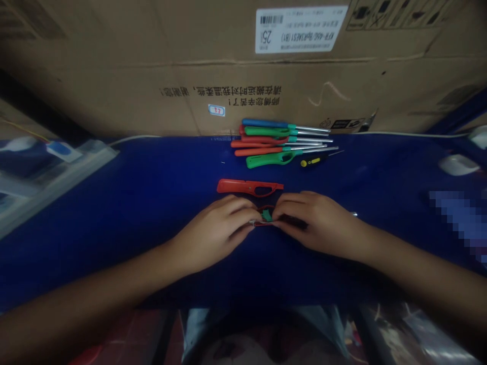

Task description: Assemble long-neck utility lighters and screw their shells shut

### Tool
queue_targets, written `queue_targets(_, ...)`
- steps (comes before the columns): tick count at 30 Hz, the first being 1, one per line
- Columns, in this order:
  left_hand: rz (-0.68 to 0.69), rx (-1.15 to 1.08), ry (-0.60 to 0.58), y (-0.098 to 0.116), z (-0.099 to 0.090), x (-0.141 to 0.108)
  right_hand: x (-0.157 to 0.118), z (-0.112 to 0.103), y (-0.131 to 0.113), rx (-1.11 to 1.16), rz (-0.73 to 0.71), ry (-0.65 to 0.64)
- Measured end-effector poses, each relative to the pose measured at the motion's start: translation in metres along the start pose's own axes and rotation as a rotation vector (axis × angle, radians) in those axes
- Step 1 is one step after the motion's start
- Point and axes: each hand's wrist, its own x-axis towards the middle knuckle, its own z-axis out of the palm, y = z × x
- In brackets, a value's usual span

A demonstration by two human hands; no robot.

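Note:
Near the middle of the blue table, my left hand [222,225] and my right hand [314,215] face each other, fingers closed on the two ends of a red lighter part. Between the fingertips shows a small green piece [267,215] inside it; the rest is largely hidden by my fingers. Just beyond my hands lies a loose red handle shell [249,187] with a trigger opening. Farther back is a pile of several long lighters, among them a green one [266,160] and a blue one [264,123], with metal tubes pointing right.
A black and yellow screwdriver [314,161] lies right of the lighters. A large cardboard box [133,61] stands along the back edge of the blue table [152,172]. Clear plastic packaging [72,170] is at the left, and a white object [458,165] at the right.

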Motion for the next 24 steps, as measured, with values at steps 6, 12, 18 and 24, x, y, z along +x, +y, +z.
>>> queue_targets(6, 0.003, -0.002, -0.029, -0.002, -0.001, 0.001, 0.000, 0.000, 0.001, -0.063, 0.018, -0.004)
queue_targets(12, 0.011, 0.002, -0.028, -0.001, -0.001, 0.000, -0.003, -0.003, 0.002, -0.035, 0.030, -0.048)
queue_targets(18, 0.008, -0.006, -0.042, -0.002, 0.000, 0.000, -0.003, -0.004, 0.002, -0.037, 0.057, -0.060)
queue_targets(24, 0.038, -0.038, -0.007, -0.005, 0.002, -0.001, -0.005, -0.021, 0.006, -0.059, 0.070, -0.065)
